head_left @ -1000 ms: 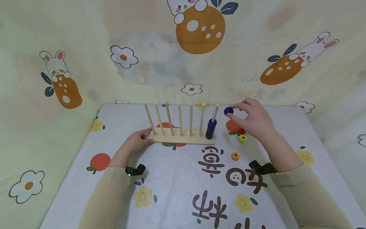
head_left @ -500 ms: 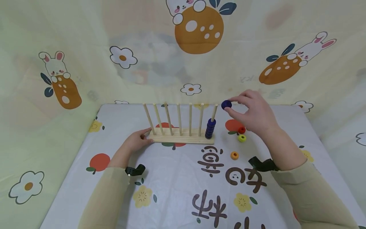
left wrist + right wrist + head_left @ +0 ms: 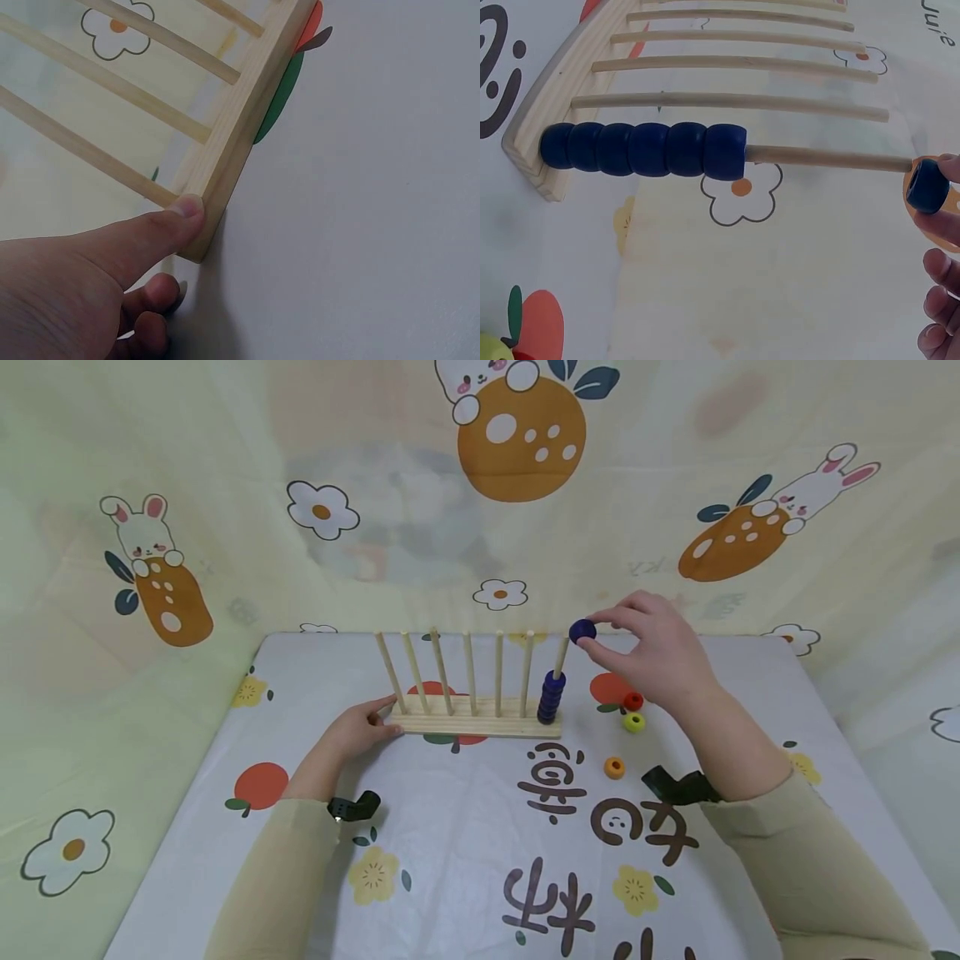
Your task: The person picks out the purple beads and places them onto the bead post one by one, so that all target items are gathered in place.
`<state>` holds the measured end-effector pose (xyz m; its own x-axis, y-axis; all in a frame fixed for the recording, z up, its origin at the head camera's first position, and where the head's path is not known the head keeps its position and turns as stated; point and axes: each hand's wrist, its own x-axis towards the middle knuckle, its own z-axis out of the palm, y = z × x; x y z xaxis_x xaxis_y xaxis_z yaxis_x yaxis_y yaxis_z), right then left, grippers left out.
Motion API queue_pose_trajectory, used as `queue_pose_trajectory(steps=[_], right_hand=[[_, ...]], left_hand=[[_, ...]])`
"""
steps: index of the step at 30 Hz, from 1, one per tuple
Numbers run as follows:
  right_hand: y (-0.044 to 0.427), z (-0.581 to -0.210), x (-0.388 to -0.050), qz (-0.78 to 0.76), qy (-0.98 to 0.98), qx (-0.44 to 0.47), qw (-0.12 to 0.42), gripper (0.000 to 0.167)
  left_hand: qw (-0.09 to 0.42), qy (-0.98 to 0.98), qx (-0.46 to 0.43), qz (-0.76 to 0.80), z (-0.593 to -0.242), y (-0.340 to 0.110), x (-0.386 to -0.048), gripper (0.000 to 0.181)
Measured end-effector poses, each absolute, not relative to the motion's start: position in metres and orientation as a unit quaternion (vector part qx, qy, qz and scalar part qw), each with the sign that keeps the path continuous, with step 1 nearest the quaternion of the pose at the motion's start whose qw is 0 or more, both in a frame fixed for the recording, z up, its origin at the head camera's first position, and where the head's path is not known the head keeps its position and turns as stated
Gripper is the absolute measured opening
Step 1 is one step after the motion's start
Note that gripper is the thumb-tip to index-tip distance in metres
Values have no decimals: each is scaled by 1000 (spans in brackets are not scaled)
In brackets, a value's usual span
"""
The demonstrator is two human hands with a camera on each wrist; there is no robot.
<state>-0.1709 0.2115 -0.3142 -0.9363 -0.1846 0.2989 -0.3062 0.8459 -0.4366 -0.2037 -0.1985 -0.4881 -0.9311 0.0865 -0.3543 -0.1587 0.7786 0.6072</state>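
A wooden peg rack [image 3: 465, 725] with several upright rods stands on the table. Several dark blue beads [image 3: 551, 697] are stacked on its rightmost rod [image 3: 817, 157]; the other rods are bare. My left hand [image 3: 358, 731] grips the rack's left end, and its thumb [image 3: 169, 225] presses on the base in the left wrist view. Between thumb and finger, my right hand [image 3: 660, 652] pinches another dark blue bead [image 3: 582, 631]. That bead [image 3: 928, 186] is close to the tip of the rightmost rod; whether it touches the rod I cannot tell.
Right of the rack lie a red bead [image 3: 633, 701], a yellow-green bead [image 3: 633, 722] and an orange bead [image 3: 614, 767]. A printed cloth [image 3: 450, 843] covers the table, and a patterned curtain [image 3: 405, 552] hangs behind it.
My right hand has risen and moved left with the blue bead, from beside the rightmost rod to near its tip. The left hand and the rack have stayed in place.
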Motion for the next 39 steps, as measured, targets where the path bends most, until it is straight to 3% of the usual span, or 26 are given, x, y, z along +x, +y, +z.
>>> queue_pose_trajectory(steps=[39], right_hand=[[196,-323,-180,237,-956,138,108,34]], left_hand=[[177,927,-13,330,-486,-198,-202,69]])
